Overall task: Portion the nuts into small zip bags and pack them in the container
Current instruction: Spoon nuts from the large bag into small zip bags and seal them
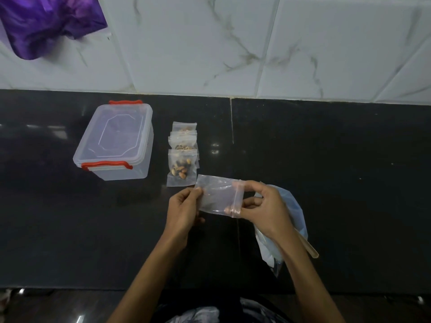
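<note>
Hands up over the table: left hand pinches one edge of an empty zip bag, right hand pinches the zip end, fingers tight. Best move now, I'd say: peel that mouth fully open before any nuts go in. Filled bags lie at eleven o'clock, lidded container at ten, big bag under the right wrist.

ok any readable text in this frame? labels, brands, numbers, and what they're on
None readable.
Container: clear lid shows only a moulded outline, no lettering.
Filled zip bags: plain, no print.
Empty zip bag held by left hand and right hand: plain.
Large plastic bag: no print visible.
</note>
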Action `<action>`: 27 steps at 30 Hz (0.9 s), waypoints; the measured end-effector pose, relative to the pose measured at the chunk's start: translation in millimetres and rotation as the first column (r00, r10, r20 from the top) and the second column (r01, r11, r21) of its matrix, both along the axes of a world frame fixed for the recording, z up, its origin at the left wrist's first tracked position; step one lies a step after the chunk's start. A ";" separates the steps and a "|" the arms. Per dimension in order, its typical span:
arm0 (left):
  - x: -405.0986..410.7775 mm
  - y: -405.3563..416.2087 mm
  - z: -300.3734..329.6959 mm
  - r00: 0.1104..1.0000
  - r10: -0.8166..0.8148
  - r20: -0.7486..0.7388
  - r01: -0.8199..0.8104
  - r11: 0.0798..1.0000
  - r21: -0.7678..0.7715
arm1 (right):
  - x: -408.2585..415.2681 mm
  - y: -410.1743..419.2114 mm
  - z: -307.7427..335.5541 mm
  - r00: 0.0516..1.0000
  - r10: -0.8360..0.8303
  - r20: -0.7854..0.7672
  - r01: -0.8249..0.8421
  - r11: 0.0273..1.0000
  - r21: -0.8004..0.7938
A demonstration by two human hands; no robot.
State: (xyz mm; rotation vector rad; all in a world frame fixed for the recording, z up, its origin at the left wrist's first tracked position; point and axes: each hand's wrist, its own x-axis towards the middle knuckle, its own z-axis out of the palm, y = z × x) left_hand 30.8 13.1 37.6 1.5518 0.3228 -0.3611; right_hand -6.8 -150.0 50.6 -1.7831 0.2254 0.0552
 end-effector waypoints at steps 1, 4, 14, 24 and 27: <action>1.0 1.3 -0.6 1.000 -0.006 0.000 0.006 1.000 0.009 | -0.3 -1.0 -1.0 1.000 0.004 -0.002 -0.004 1.000 -0.005; 3.2 5.9 -4.1 0.998 -0.054 0.010 0.054 0.998 0.033 | -1.2 -6.2 -3.0 0.999 0.038 -0.027 -0.039 0.998 -0.038; 4.9 2.1 -16.1 0.960 -0.205 0.189 0.182 0.974 0.133 | 1.4 -1.1 -0.7 0.975 0.217 -0.042 -0.220 0.973 -0.071; 6.8 9.3 -26.1 0.904 -0.385 0.188 0.354 0.918 0.177 | 4.5 -3.1 -7.1 0.981 0.176 -0.081 -0.184 0.978 -0.099; 6.9 9.5 -26.3 0.930 -0.349 0.110 0.335 0.933 0.132 | 3.1 -3.2 -8.2 0.988 0.149 -0.043 -0.154 0.974 -0.166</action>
